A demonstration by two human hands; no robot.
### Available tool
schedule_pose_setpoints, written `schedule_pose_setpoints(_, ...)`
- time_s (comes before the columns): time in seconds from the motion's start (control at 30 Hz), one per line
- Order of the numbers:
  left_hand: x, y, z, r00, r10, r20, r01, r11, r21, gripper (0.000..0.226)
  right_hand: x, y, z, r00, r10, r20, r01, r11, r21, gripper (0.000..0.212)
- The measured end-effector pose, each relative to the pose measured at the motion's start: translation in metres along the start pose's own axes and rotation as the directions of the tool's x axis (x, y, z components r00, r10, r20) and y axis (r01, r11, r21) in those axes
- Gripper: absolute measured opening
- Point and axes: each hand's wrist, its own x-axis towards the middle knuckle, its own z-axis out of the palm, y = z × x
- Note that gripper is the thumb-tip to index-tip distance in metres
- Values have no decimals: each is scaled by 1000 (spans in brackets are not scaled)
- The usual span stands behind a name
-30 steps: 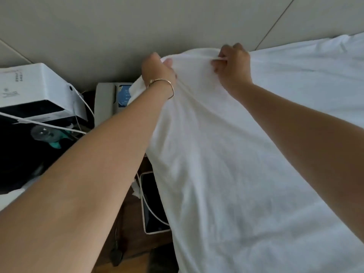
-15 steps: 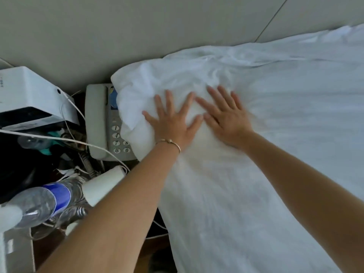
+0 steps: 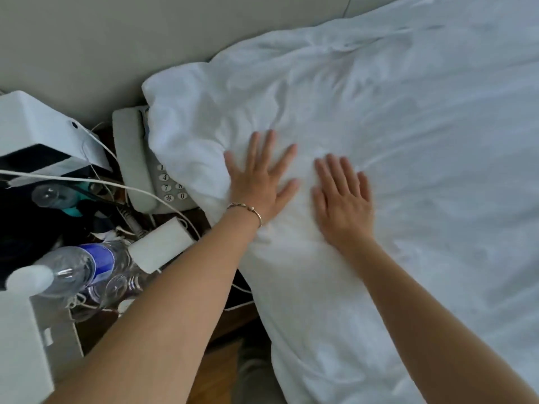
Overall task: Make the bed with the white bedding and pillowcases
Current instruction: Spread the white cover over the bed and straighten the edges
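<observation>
Head view: the crumpled white cotton bedding (image 3: 379, 126) is pressed by the flat, open left hand (image 3: 259, 182) and right hand (image 3: 342, 199).

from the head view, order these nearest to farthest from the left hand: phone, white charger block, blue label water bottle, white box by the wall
From the left hand:
1. Phone, just left of it, partly under the bedding.
2. White charger block, lower left; nearly as close as the phone.
3. Blue label water bottle, farther lower left.
4. White box, far left by the wall.
</observation>
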Motion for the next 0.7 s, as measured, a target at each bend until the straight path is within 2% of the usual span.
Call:
schedule_pose_setpoints(0.07, 9, -10, -3, 982, -189, 32, 189, 982, -18, 58, -56, 27, -1, 992, 113, 50, -112, 994, -9, 55)
schedule_pose_setpoints(0.13, 18, 1, -18, 921, -385, 65, 389, 918, -80, 55, -115, 54, -2, 970, 226, 86, -225, 974, -30, 55)
schedule_pose_setpoints(0.17, 17, 16, -26, 900, -431, 59, 435, 893, -113, 56, -143, 65, -1, 953, 286, 100, -283, 958, -42, 55)
schedule_pose_setpoints(0.2, 8, 40, -29, 912, -410, 31, 410, 900, -150, 57, -169, 72, 0, 935, 336, 113, -333, 942, -47, 56)
schedule_pose_setpoints(0.23, -8, 70, -27, 948, -319, -10, 312, 932, -184, 57, -192, 76, 1, 920, 371, 124, -369, 929, -43, 56)
schedule_pose_setpoints(0.3, -67, 136, -5, 996, -5, -91, -15, 978, -209, 54, -235, 80, 6, 908, 393, 142, -394, 919, -28, 57)
schedule_pose_setpoints(0.33, -106, 166, 15, 986, 141, -92, -155, 972, -174, 53, -259, 81, 9, 906, 397, 147, -399, 917, -22, 57)
schedule_pose_setpoints(0.37, -145, 188, 37, 973, 227, -48, -231, 966, -118, 55, -286, 83, 12, 904, 403, 143, -404, 914, -22, 58)
schedule_pose_setpoints(0.43, -210, 214, 75, 977, 211, 0, -211, 976, -56, 61, -343, 93, 23, 897, 410, 165, -408, 912, -44, 57)
schedule_pose_setpoints(0.5, -259, 236, 88, 991, 130, 38, -127, 988, -85, 71, -399, 107, 31, 890, 416, 188, -412, 909, -65, 58)
schedule_pose_setpoints(0.57, -307, 264, 95, 987, 126, 96, -119, 990, -77, 80, -452, 120, 34, 878, 436, 196, -427, 900, -88, 59)
schedule_pose_setpoints(0.63, -359, 294, 104, 960, 199, 195, -192, 980, -54, 84, -506, 128, 36, 842, 500, 203, -490, 866, -103, 61)
schedule_pose_setpoints(0.7, -411, 319, 109, 885, 323, 336, -328, 944, -43, 86, -568, 135, 38, 769, 595, 233, -586, 802, -113, 64)
